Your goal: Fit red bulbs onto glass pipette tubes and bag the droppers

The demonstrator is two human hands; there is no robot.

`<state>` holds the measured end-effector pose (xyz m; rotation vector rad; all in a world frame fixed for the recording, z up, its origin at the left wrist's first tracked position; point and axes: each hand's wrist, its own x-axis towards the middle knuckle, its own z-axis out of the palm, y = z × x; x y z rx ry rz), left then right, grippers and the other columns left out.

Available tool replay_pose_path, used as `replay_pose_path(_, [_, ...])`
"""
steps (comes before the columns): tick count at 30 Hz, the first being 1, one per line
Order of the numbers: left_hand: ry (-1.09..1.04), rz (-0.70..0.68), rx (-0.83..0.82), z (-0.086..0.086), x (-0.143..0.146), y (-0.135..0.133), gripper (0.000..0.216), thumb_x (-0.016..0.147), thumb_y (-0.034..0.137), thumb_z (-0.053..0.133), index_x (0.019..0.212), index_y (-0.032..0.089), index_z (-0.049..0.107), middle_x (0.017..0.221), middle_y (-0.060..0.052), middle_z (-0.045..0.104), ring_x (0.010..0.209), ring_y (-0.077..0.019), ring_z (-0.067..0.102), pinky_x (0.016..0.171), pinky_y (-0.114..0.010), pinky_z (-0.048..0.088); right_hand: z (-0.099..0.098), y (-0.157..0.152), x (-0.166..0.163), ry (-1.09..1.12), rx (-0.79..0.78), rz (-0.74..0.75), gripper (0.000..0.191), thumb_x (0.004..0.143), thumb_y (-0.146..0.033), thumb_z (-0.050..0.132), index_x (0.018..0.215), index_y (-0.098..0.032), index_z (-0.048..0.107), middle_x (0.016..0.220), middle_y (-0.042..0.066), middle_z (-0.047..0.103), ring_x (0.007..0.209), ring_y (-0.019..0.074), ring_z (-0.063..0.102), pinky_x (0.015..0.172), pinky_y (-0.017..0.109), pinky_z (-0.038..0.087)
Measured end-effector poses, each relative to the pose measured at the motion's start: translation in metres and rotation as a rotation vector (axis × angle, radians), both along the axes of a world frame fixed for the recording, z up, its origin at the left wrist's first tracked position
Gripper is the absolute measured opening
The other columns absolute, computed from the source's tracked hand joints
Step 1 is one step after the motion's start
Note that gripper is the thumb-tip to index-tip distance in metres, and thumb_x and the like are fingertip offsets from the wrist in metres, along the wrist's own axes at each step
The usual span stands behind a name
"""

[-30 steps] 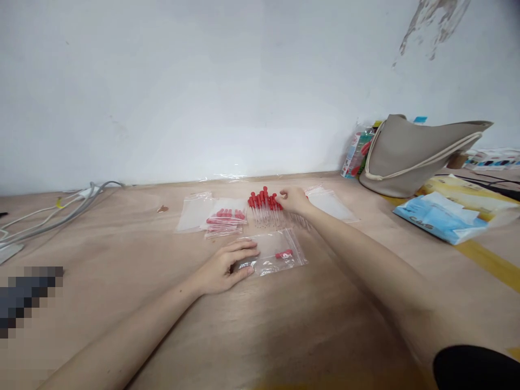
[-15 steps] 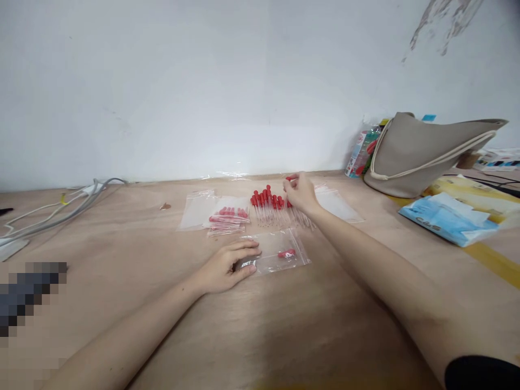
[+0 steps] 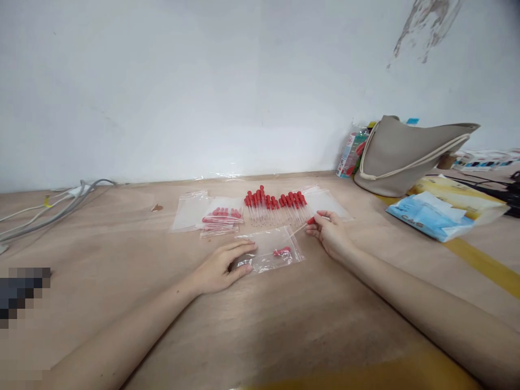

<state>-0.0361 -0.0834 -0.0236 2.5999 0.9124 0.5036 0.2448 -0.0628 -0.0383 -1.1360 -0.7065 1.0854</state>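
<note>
Under the fingers of my left hand (image 3: 223, 265) lies a clear zip bag (image 3: 264, 265), flat on the table. The hand is spread and rests on the bag's left end. Inside the bag is a dropper with a red bulb (image 3: 282, 252). My right hand (image 3: 329, 233) pinches another dropper (image 3: 310, 220) by its red bulb, its thin clear tube pointing left over the bag's right end. Behind the bag lie several red-topped droppers (image 3: 262, 203) in a row. To their left is a stack of filled zip bags (image 3: 221, 219), with red bulbs showing through.
Flat clear bags lie at the left (image 3: 187, 211) and right (image 3: 331, 203) of the row. Farther right are a grey bag (image 3: 406, 157), a plastic bottle (image 3: 350, 154) and a blue tissue pack (image 3: 430, 216). Cables (image 3: 73, 203) run along the left. A wall (image 3: 182, 97) closes the back.
My right hand has come from the dropper row towards me, bringing one dropper to the bag's right end. My left hand still rests on the bag. The view has shifted slightly.
</note>
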Motion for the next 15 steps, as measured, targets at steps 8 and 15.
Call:
replay_pose_path(8, [0.021,0.045,0.000,0.002,0.002,-0.002,0.049,0.086,0.038,0.046,0.132,0.024,0.036,0.131,-0.006,0.046,0.119,-0.0219,0.044,0.098,-0.039,0.038,-0.002,-0.011,0.002,-0.369,-0.041,0.520,0.026,0.060,-0.028,0.072,0.074,-0.016,0.053,0.055,-0.004,0.056,0.049,0.0063,0.049,0.049,0.019,0.038])
replay_pose_path(15, [0.014,0.041,0.011,0.001,0.002,-0.001,0.049,0.086,0.037,0.047,0.131,0.024,0.037,0.130,-0.006,0.047,0.118,-0.0217,0.045,0.098,-0.039,0.039,-0.009,-0.007,-0.006,-0.810,0.225,0.537,0.019,0.069,-0.034,0.062,0.073,-0.015,0.064,0.068,0.000,0.054,0.059,0.0092,0.047,0.056,0.024,0.038])
